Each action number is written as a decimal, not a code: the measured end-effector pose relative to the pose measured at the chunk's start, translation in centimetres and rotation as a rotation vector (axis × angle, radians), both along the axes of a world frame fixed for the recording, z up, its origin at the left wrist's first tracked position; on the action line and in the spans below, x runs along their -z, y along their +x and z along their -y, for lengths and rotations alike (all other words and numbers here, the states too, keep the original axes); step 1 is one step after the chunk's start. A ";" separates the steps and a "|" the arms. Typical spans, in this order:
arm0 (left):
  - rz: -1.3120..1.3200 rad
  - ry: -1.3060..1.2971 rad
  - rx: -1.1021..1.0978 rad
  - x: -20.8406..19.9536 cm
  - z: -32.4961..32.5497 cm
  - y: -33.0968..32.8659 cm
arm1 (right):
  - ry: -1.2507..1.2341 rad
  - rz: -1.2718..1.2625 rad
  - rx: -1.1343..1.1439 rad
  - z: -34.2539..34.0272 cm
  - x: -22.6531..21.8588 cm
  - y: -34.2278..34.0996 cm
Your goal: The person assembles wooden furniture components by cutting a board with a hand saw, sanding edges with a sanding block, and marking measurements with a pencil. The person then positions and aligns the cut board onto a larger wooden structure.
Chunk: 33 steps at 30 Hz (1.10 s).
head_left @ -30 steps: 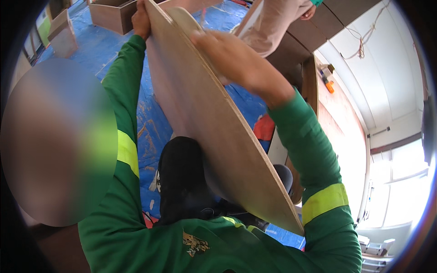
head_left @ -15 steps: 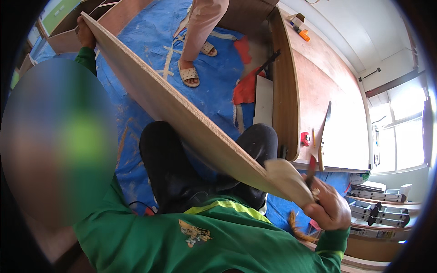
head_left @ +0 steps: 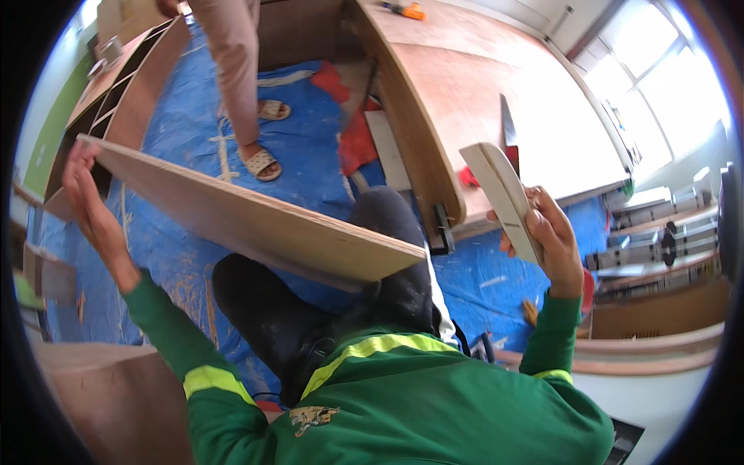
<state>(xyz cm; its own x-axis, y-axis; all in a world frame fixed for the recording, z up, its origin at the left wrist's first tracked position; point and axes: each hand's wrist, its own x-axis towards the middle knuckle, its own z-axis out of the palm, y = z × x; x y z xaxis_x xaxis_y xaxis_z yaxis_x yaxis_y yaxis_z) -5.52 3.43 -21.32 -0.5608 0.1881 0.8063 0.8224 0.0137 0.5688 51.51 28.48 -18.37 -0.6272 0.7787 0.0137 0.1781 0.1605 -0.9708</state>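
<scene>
Across our lap we steady a flat plywood board [head_left: 256, 221], our left hand [head_left: 85, 194] curled closed around its far corner. Our right hand [head_left: 546, 232] is closed on a pale, smooth wood offcut [head_left: 502, 198]. Beyond lie blue tarp [head_left: 310, 170] and a curved plywood bench [head_left: 480, 101].
</scene>
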 end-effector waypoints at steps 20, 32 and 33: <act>-0.108 -0.400 0.453 5.3 -8.4 5.7 | -1.066 -0.085 0.766 11.2 37.9 27.1; -0.246 -0.356 0.416 4.5 -10.3 6.3 | -0.876 -0.102 0.824 6.8 35.1 25.0; -0.327 -0.446 0.419 3.4 -10.3 7.0 | -0.818 -0.111 0.836 6.0 33.7 24.8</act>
